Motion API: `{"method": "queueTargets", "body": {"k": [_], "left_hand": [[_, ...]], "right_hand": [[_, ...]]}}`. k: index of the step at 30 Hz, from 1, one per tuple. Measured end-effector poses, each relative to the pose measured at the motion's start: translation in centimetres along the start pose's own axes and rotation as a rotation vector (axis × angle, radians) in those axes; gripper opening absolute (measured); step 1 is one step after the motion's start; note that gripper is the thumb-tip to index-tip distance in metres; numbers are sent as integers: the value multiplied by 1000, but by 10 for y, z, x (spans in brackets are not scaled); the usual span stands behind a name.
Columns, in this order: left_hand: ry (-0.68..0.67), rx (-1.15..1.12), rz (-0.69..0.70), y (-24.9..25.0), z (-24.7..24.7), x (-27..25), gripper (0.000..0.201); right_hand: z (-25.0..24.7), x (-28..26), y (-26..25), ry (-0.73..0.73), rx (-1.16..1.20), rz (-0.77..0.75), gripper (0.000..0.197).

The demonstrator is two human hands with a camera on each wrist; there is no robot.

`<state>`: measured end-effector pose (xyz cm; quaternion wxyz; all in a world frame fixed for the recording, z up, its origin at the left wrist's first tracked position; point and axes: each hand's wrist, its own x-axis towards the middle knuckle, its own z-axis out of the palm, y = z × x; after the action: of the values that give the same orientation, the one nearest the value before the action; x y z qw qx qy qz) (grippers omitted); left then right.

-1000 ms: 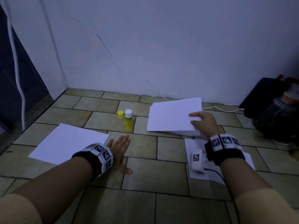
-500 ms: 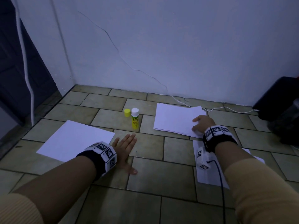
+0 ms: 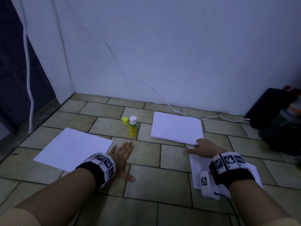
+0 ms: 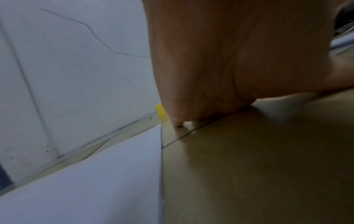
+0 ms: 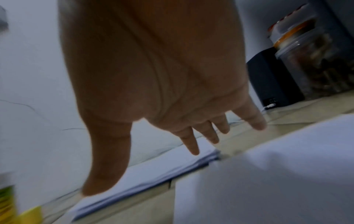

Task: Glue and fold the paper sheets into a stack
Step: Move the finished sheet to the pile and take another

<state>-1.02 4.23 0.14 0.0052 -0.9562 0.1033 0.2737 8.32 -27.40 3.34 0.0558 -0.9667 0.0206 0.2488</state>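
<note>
A stack of white paper sheets (image 3: 176, 127) lies flat on the tiled floor near the wall. A single white sheet (image 3: 73, 148) lies at the left, another white sheet (image 3: 197, 170) under my right forearm. A glue stick (image 3: 133, 126) stands uncapped-looking with a white top, its yellow cap (image 3: 125, 120) beside it. My left hand (image 3: 121, 156) lies flat on the floor, fingers straight, just right of the left sheet (image 4: 95, 174). My right hand (image 3: 203, 147) hovers with spread straight fingers (image 5: 191, 145) at the stack's near right corner (image 5: 153, 166), holding nothing.
A white cable (image 3: 187, 113) runs along the wall's foot to a black box (image 3: 267, 108) at the right. A jar with an orange lid (image 5: 314, 63) stands beside it. A dark door (image 3: 17, 70) is at the far left.
The stack, lifted at its near edge a second ago, now lies flat. My right hand has let go and drawn back to its near corner. My left hand has stayed put.
</note>
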Motion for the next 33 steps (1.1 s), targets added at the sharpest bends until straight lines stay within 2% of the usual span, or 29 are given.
{"method": "queueTargets", "body": {"k": [2,6,10,13,15,17,19,21,23,27,31,33], "left_hand": [[-12,12,-14,4,-2,-2,122],[-58,4,-60,11,-6,-8,115],[-66,-23,-82,17,-1,-13,106],[-30,-169,-50,17,-6,-22,102],[45,-311,-20,9,-13,-28,89],[175,-416,-21,-6,-17,-35,76],[284,-502,-61,-22,-19,-46,83],[365,-578,-93,-40,-17,-53,100],[371,-558,-173,-58,-12,-54,114],[284,-358,-443,-83,5,-50,104],[275,-289,-455,-95,15,-50,85],[292,-262,-457,-98,17,-49,82]], "right_hand": [[21,-16,5,-71,-90,28,148],[52,-45,7,-159,-120,85,139],[61,-57,3,-170,-132,92,149],[66,-60,0,-153,-157,90,156],[68,-61,-1,-168,-163,93,160],[68,-61,-1,-172,-160,95,163],[70,-60,0,-160,-166,94,164],[72,-59,0,-152,-166,96,164],[73,-59,0,-146,-169,97,165],[74,-58,-1,-134,-179,113,164],[74,-60,-2,-131,-187,121,163],[74,-61,-2,-126,-195,121,162]]}}
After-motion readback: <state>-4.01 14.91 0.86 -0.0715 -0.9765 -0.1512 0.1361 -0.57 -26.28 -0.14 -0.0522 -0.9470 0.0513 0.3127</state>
